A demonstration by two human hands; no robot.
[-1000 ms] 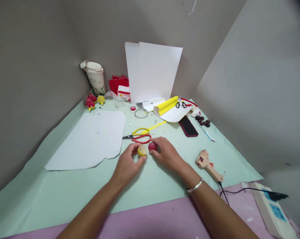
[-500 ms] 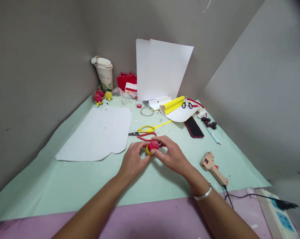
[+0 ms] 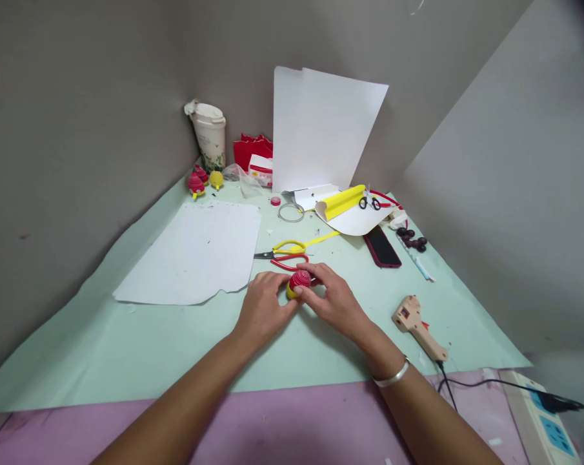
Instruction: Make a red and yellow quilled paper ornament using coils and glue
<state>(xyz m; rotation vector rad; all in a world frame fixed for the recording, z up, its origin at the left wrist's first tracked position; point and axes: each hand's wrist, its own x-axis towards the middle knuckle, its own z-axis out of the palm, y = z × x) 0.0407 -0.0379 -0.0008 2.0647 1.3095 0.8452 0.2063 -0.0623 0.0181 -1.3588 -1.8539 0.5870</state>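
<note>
Between both hands is a small rounded ornament (image 3: 301, 280), ridged red on top with yellow at its lower left side. My left hand (image 3: 264, 309) is closed on its left and lower side, fingertips and thumb against the yellow part. From the right, my right hand (image 3: 334, 298) grips the red part between thumb and fingers; a bangle (image 3: 392, 376) circles that wrist. Just beyond the ornament lie scissors (image 3: 286, 254) with one yellow and one red handle loop. At the back left stand similar red ornaments (image 3: 195, 183) and a yellow one (image 3: 216, 179).
A white sheet (image 3: 195, 255) lies left on the green cover. To the right are a glue gun (image 3: 422, 329) with a cord, a phone (image 3: 382, 247), dark round beads (image 3: 412, 239) and a power strip (image 3: 538, 413). Behind stand a lidded cup (image 3: 210, 139) and white boards (image 3: 328, 129).
The whole view has shifted slightly, so the table things appear a little farther right. Both hands keep hold of the ornament in nearly the same pose.
</note>
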